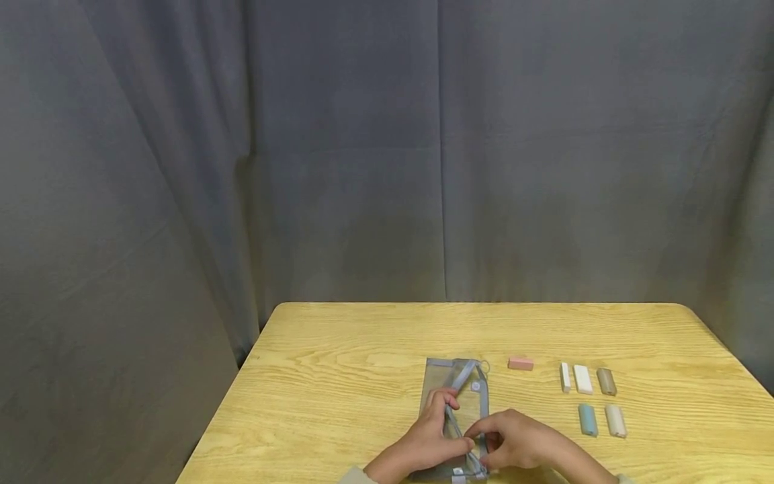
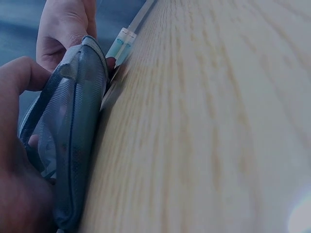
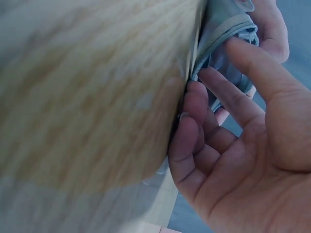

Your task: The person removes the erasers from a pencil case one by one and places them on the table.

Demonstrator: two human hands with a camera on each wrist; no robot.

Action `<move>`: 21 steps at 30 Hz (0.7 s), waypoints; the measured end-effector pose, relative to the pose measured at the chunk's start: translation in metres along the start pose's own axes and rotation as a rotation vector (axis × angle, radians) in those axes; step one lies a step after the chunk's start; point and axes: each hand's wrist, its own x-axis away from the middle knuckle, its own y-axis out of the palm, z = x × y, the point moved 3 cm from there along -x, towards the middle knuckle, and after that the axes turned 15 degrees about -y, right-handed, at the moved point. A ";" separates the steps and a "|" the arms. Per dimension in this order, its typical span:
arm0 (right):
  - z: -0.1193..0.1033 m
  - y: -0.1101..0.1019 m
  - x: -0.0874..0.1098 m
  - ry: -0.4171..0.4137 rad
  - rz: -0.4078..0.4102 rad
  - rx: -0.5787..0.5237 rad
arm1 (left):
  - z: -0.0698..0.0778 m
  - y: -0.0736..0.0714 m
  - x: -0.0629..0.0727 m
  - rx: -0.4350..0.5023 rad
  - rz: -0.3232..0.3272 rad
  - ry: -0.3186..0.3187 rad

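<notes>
A grey see-through mesh zipper pouch (image 1: 437,380) lies near the front of the table, its zippered mouth partly parted. My left hand (image 1: 423,440) grips the mouth's edge, index finger curled over it and thumb lower down by the zipper. At the pouch's near right corner, my right hand (image 1: 517,440) pinches the edge between thumb and fingers. From the left wrist, the pouch (image 2: 80,141) stands gaping between both hands. In the right wrist view the right fingertips press against the pouch's piped corner (image 3: 226,29). What lies inside is not clear.
Right of the pouch are small eraser-like blocks: a pink one (image 1: 521,364), two white ones (image 1: 583,380), a brown one (image 1: 607,381), a blue one (image 1: 588,420) and a beige one (image 1: 615,421). They rest on a wooden table (image 1: 314,376) before a grey curtain (image 1: 351,168).
</notes>
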 end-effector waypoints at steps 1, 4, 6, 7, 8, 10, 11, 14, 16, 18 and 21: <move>0.000 0.000 0.000 -0.001 0.002 -0.001 | 0.000 0.000 0.000 0.001 -0.004 -0.002; 0.000 0.002 0.000 -0.010 0.011 0.007 | 0.000 0.000 0.000 0.009 -0.017 -0.007; 0.000 0.002 -0.001 -0.012 0.014 0.026 | 0.000 0.001 0.000 0.006 -0.021 -0.006; -0.001 0.002 -0.002 -0.017 0.013 0.039 | 0.000 0.000 0.000 0.005 -0.019 -0.003; -0.001 0.002 -0.003 -0.020 0.012 0.054 | 0.000 0.000 0.000 0.005 -0.019 0.000; -0.001 0.003 -0.004 -0.027 0.011 0.089 | 0.000 0.000 0.000 0.004 -0.014 0.005; -0.002 0.003 -0.005 -0.029 0.010 0.104 | 0.000 0.000 -0.001 0.007 -0.013 0.009; -0.002 0.004 -0.007 -0.037 0.015 0.138 | 0.000 0.000 0.000 0.022 -0.005 0.016; -0.001 0.005 -0.008 -0.041 0.023 0.150 | 0.000 0.000 0.000 0.030 0.000 0.020; -0.001 0.005 -0.009 -0.044 0.032 0.162 | 0.000 0.000 0.001 0.030 0.004 0.020; 0.000 0.006 -0.010 -0.049 0.043 0.176 | 0.000 0.000 0.001 0.026 0.005 0.014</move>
